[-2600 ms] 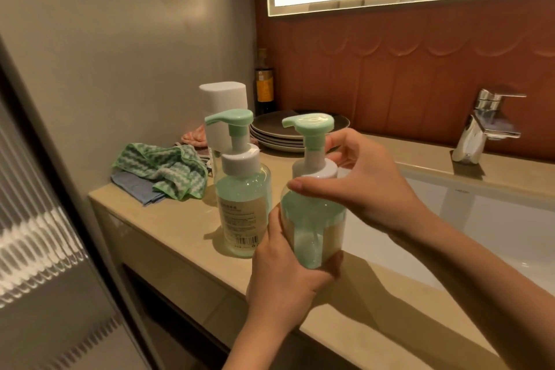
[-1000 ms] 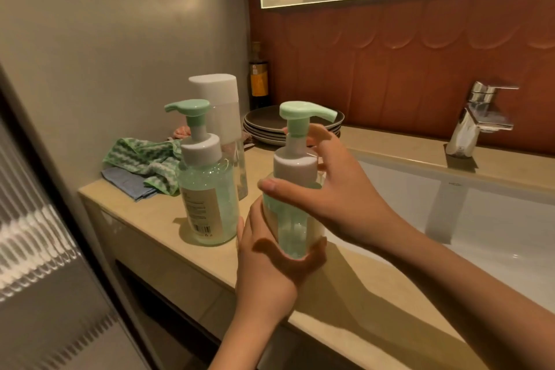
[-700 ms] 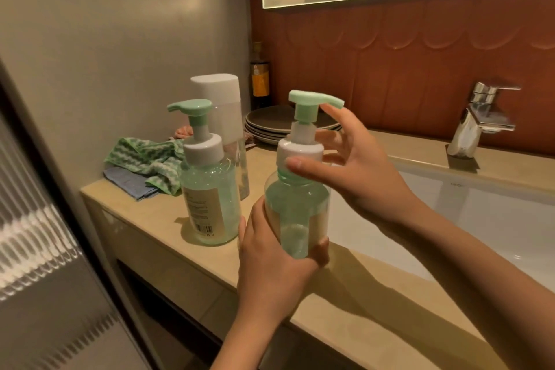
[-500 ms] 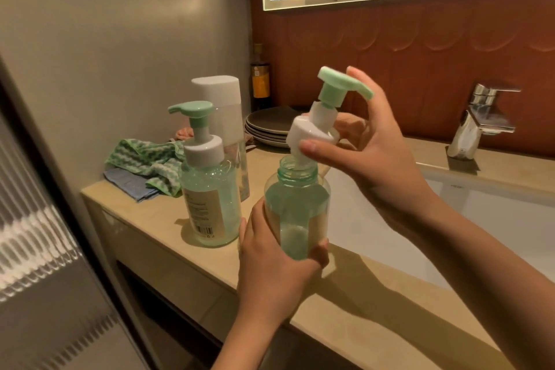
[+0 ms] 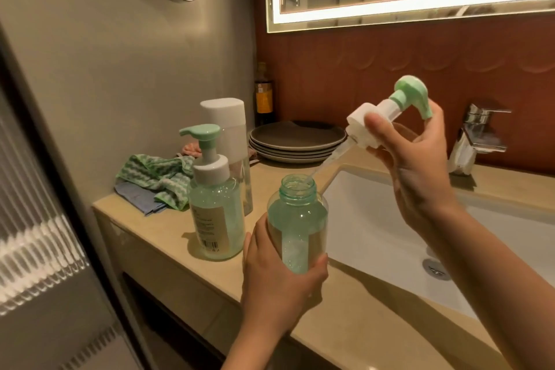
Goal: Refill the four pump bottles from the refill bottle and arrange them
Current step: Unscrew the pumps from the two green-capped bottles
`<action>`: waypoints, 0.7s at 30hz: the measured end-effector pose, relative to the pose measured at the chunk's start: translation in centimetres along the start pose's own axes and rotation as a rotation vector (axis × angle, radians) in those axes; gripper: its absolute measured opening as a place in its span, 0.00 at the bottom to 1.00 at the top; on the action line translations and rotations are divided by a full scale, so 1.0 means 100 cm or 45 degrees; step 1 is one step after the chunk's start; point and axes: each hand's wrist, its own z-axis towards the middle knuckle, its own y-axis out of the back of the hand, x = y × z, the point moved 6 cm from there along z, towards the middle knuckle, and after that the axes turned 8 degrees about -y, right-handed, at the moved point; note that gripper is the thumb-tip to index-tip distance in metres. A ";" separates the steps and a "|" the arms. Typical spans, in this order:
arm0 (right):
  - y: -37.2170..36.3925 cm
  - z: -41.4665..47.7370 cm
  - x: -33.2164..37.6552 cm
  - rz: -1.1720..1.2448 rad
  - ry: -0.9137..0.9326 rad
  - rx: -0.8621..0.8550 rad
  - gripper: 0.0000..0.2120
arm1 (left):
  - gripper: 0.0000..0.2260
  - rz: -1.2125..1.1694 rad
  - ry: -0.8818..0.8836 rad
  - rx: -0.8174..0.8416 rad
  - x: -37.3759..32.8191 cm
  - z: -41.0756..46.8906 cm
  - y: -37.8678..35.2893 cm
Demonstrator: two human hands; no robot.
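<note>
My left hand (image 5: 279, 276) grips a clear green bottle (image 5: 297, 219) from below, upright at the counter's front edge, its neck uncapped. My right hand (image 5: 417, 165) holds the bottle's pump head (image 5: 387, 111), white collar and green nozzle, tilted up and to the right. The pump's clear dip tube (image 5: 327, 164) slants down, its tip still at the bottle's mouth. A second pump bottle (image 5: 214, 204) with green liquid stands capped to the left. Behind it stands a tall clear bottle with a white cap (image 5: 229, 129).
The beige counter (image 5: 354, 327) holds a green and blue cloth pile (image 5: 156, 180) at the left and stacked dark plates (image 5: 297, 141) at the back. A white sink basin (image 5: 390, 228) lies right, with a chrome tap (image 5: 477, 135) behind it.
My right hand unscrewed the pump head and lifted it up and to the right, drawing the dip tube almost out of the bottle. My left hand kept holding the bottle.
</note>
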 end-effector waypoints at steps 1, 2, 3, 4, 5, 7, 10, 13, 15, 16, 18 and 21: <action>0.002 0.002 -0.003 0.021 -0.026 -0.018 0.42 | 0.39 0.010 0.002 -0.003 0.000 0.000 0.000; 0.004 0.003 -0.006 0.047 -0.049 -0.036 0.41 | 0.40 0.017 0.010 -0.001 0.000 0.000 0.000; 0.006 0.004 -0.009 0.079 -0.073 -0.056 0.41 | 0.41 0.019 0.021 0.002 0.000 0.000 0.000; 0.009 0.006 -0.011 0.109 -0.097 -0.079 0.42 | 0.41 0.018 0.031 0.004 0.000 0.001 0.000; 0.012 0.008 -0.014 0.129 -0.124 -0.101 0.43 | 0.42 0.017 0.038 0.004 0.000 0.001 0.000; 0.018 0.012 -0.018 0.172 -0.184 -0.142 0.42 | 0.42 0.009 0.043 0.000 -0.001 0.000 0.000; 0.029 0.018 -0.028 0.262 -0.267 -0.180 0.41 | 0.42 -0.005 0.054 0.004 0.000 0.001 -0.001; 0.030 0.019 -0.044 0.094 -0.260 -0.199 0.40 | 0.44 -0.014 0.079 0.023 0.002 0.000 -0.001; 0.027 0.018 -0.064 -0.131 -0.235 -0.196 0.38 | 0.44 -0.004 0.086 0.031 0.003 0.001 -0.002; 0.023 0.018 -0.076 -0.222 -0.251 -0.184 0.37 | 0.44 0.000 0.090 0.037 0.002 0.002 -0.001; 0.015 0.018 -0.101 -0.337 -0.327 -0.162 0.36 | 0.44 0.001 0.094 0.051 -0.001 0.001 -0.001; -0.001 0.026 -0.129 -0.423 -0.418 -0.170 0.34 | 0.45 0.015 0.095 0.061 -0.001 0.002 0.000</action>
